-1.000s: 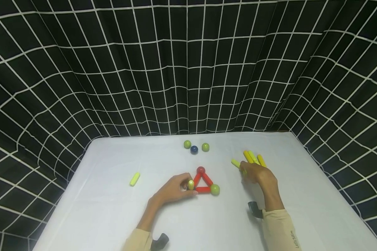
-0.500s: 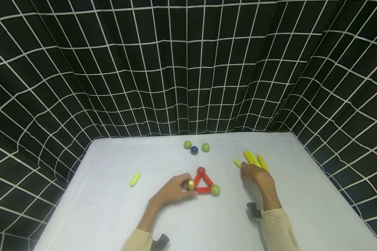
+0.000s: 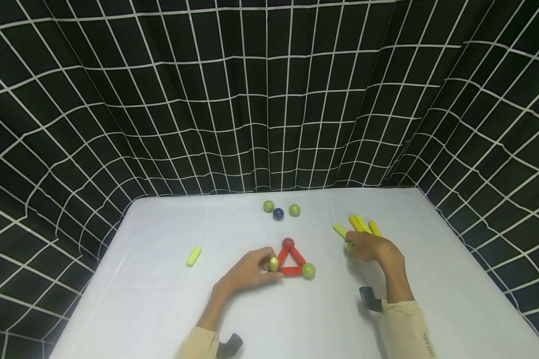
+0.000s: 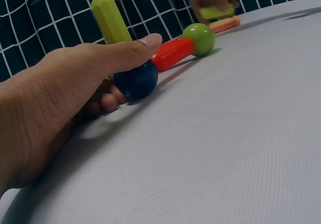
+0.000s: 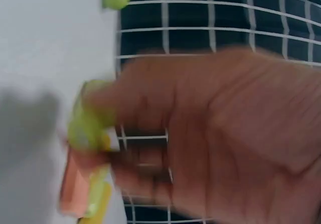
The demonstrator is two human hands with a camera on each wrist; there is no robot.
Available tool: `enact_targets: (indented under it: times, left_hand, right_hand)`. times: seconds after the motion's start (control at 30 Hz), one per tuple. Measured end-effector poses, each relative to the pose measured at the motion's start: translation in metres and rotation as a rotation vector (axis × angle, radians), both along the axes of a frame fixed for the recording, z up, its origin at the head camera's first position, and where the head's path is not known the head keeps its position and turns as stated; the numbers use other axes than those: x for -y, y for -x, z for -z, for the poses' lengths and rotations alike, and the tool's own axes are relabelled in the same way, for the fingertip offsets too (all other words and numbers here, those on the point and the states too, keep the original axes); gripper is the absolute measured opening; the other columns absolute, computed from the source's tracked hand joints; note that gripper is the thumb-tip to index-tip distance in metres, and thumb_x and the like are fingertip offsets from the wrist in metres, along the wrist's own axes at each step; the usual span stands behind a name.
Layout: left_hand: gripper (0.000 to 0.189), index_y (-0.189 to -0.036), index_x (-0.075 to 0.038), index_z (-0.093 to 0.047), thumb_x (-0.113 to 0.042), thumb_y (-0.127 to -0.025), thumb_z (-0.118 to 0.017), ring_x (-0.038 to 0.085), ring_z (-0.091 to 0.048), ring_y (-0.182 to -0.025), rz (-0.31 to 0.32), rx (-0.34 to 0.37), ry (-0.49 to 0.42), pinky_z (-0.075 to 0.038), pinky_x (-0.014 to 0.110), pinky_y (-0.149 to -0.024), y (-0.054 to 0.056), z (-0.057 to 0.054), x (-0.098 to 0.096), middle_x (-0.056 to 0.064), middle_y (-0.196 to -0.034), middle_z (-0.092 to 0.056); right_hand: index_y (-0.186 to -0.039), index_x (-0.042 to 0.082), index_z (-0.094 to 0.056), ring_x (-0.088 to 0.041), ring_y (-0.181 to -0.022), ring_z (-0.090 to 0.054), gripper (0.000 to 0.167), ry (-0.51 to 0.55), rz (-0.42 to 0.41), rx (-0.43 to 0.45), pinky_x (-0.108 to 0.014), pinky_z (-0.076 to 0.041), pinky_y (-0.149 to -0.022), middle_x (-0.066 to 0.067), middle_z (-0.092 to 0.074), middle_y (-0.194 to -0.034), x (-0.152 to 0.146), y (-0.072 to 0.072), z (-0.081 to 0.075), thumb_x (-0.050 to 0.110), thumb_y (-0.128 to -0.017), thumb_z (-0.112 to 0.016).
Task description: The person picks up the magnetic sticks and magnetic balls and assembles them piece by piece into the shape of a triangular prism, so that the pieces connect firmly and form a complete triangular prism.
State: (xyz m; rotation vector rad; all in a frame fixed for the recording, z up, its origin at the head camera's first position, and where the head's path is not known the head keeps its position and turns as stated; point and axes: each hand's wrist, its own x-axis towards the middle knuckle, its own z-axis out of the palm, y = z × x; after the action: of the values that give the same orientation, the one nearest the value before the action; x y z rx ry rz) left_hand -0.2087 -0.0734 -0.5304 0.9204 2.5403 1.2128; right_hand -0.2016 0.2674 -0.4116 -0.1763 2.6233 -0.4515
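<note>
My left hand (image 3: 247, 271) holds a dark blue ball (image 4: 136, 81) at the near-left corner of a flat triangle of red sticks (image 3: 291, 271). A yellow-green stick (image 4: 110, 20) stands up from that ball. The triangle's other corners are a red ball (image 3: 288, 243) and a green ball (image 3: 308, 270). On the right side, my right hand (image 3: 375, 248) pinches a yellow-green stick (image 3: 340, 231), its fingers partly covering it. The right wrist view is blurred around this held stick (image 5: 88, 121).
Beyond the right hand lie several loose sticks, including a yellow stick (image 3: 355, 223) and an orange stick (image 5: 75, 186). A lone yellow-green stick (image 3: 193, 256) lies at the left. Two green balls (image 3: 268, 206) and a blue ball (image 3: 278, 214) sit farther back on the white table (image 3: 139, 299).
My right hand shifts slightly leftward, then back to the right, and the pinched stick shifts with it. The left hand, ball and upright stick stay in place.
</note>
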Motion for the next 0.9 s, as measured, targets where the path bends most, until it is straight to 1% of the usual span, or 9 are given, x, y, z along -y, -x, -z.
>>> enact_targets:
  times: [0.03,0.1,0.2,0.27,0.37,0.5,0.6,0.73,0.9]
  left_hand:
    - [0.025,-0.095,-0.037,-0.058,-0.052,-0.09,-0.077,0.004,-0.05,-0.078,0.0,-0.001,0.0,-0.044,0.021,-0.072,0.0,0.0,0.0,-0.013,-0.082,-0.054]
    - [0.025,-0.095,-0.037,-0.058,-0.052,-0.09,-0.077,0.004,-0.05,-0.078,0.0,-0.001,0.003,-0.044,0.021,-0.072,0.0,0.0,0.0,-0.013,-0.082,-0.054]
    - [0.025,-0.095,-0.037,-0.058,-0.052,-0.09,-0.077,0.004,-0.051,-0.078,-0.004,0.003,0.004,-0.044,0.022,-0.072,0.0,0.0,0.0,-0.013,-0.082,-0.054]
    - [0.025,-0.095,-0.038,-0.058,-0.053,-0.09,-0.077,0.004,-0.051,-0.078,-0.005,-0.001,0.005,-0.044,0.022,-0.072,0.0,0.001,0.0,-0.013,-0.082,-0.054]
    - [0.025,-0.095,-0.038,-0.058,-0.054,-0.09,-0.077,0.004,-0.05,-0.077,-0.003,-0.013,0.004,-0.044,0.022,-0.071,0.001,0.001,0.0,-0.013,-0.081,-0.053]
    - [0.025,-0.095,-0.036,-0.058,-0.052,-0.091,-0.077,0.003,-0.05,-0.077,0.003,-0.021,-0.005,-0.043,0.021,-0.071,0.001,0.0,0.001,-0.013,-0.08,-0.052]
    - [0.026,-0.095,-0.034,-0.058,-0.052,-0.091,-0.077,0.003,-0.049,-0.076,0.013,-0.019,-0.01,-0.043,0.021,-0.071,0.002,0.001,0.0,-0.012,-0.08,-0.052]
    - [0.026,-0.096,-0.034,-0.058,-0.054,-0.092,-0.076,0.003,-0.049,-0.076,0.015,-0.013,-0.003,-0.043,0.02,-0.07,0.003,0.001,0.0,-0.012,-0.08,-0.053]
    - [0.026,-0.096,-0.036,-0.058,-0.055,-0.091,-0.075,0.002,-0.049,-0.076,0.01,-0.014,0.007,-0.043,0.02,-0.07,0.002,0.001,0.001,-0.012,-0.079,-0.052]
  right_hand:
    - [-0.13,0.005,-0.062,-0.019,-0.083,-0.056,0.032,0.045,-0.051,-0.035,-0.034,-0.045,-0.074,-0.005,-0.064,-0.094,0.002,0.0,-0.003,0.01,-0.099,-0.061]
    - [-0.118,0.01,-0.064,-0.018,-0.089,-0.059,0.025,0.156,-0.149,-0.097,-0.033,-0.048,-0.076,-0.002,-0.066,-0.099,0.006,0.001,-0.006,0.007,-0.094,-0.066]
    - [-0.109,0.014,-0.063,-0.017,-0.091,-0.06,0.023,0.312,-0.274,-0.144,-0.028,-0.051,-0.078,0.001,-0.067,-0.1,0.014,0.003,-0.008,0.004,-0.09,-0.072]
    - [-0.106,0.015,-0.064,-0.015,-0.09,-0.06,0.022,0.357,-0.319,-0.148,-0.025,-0.052,-0.078,0.003,-0.067,-0.098,0.021,0.003,-0.01,0.005,-0.09,-0.074]
    - [-0.104,0.015,-0.065,-0.014,-0.088,-0.059,0.022,0.38,-0.373,-0.134,-0.023,-0.052,-0.079,0.006,-0.066,-0.095,0.032,0.003,-0.009,0.004,-0.088,-0.075]
    - [-0.099,0.014,-0.066,-0.015,-0.088,-0.061,0.019,0.411,-0.431,-0.083,-0.024,-0.053,-0.081,0.006,-0.068,-0.092,0.048,0.004,-0.002,0.002,-0.087,-0.076]
    - [-0.095,0.014,-0.064,-0.017,-0.089,-0.062,0.019,0.432,-0.459,-0.027,-0.025,-0.053,-0.081,0.004,-0.069,-0.092,0.057,0.005,0.003,0.003,-0.088,-0.077]
    - [-0.096,0.015,-0.064,-0.018,-0.091,-0.061,0.021,0.419,-0.434,0.036,-0.025,-0.053,-0.081,0.004,-0.067,-0.095,0.062,0.005,0.006,0.006,-0.087,-0.081]
    - [-0.103,0.015,-0.069,-0.016,-0.091,-0.061,0.022,0.388,-0.407,0.049,-0.026,-0.053,-0.083,0.004,-0.069,-0.098,0.062,0.006,0.008,0.01,-0.087,-0.083]
